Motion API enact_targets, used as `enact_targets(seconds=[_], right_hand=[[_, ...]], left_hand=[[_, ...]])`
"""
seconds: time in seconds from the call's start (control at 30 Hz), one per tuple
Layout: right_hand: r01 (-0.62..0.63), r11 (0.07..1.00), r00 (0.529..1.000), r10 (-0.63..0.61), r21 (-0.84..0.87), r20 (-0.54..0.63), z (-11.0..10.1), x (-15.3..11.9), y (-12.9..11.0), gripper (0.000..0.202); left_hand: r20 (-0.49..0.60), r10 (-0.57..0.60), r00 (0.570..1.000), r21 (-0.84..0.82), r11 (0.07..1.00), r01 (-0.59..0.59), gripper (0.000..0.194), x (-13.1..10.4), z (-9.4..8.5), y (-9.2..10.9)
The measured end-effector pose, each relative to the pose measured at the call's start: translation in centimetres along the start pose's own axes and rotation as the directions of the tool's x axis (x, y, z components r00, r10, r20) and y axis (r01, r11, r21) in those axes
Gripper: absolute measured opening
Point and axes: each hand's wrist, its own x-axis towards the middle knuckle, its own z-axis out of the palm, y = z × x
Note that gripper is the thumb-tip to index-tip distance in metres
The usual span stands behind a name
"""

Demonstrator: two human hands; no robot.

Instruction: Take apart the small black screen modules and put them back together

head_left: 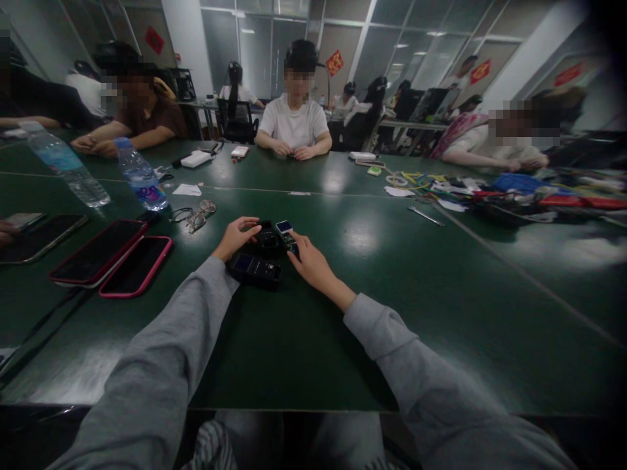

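Stretching across the green table [401, 287], both grey-sleeved arms reach forward toward its middle. The left hand [236, 237] curls loosely over a black case [267, 236], fingers half spread. The right hand [309, 260] pinches a small device [285, 230], just beyond a black box [255, 269].
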Motion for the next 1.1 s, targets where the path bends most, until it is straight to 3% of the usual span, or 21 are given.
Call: enact_targets(seconds=[0.43, 0.7, 1.1], right_hand=[[-0.011, 0.999, 1.0, 0.012, 0.038, -0.018, 0.23, 0.06, 0.25, 0.058], [-0.028, 0.998, 0.999, 0.029, 0.054, -0.014, 0.1, 0.02, 0.2, 0.058], [-0.086, 0.996, 0.995, 0.087, 0.023, -0.043, 0.48, 0.01, 0.56, 0.061]], left_hand=[[-0.001, 0.057, 0.998, 0.05, 0.997, -0.057, 0.049, -0.15, 0.38, 0.42], [0.064, 0.042, 0.997, 0.022, 0.999, -0.044, 0.053, 0.03, 0.36, 0.19], [0.077, 0.054, 0.996, 0.051, 0.997, -0.058, 0.047, -0.14, 0.45, 0.72]])
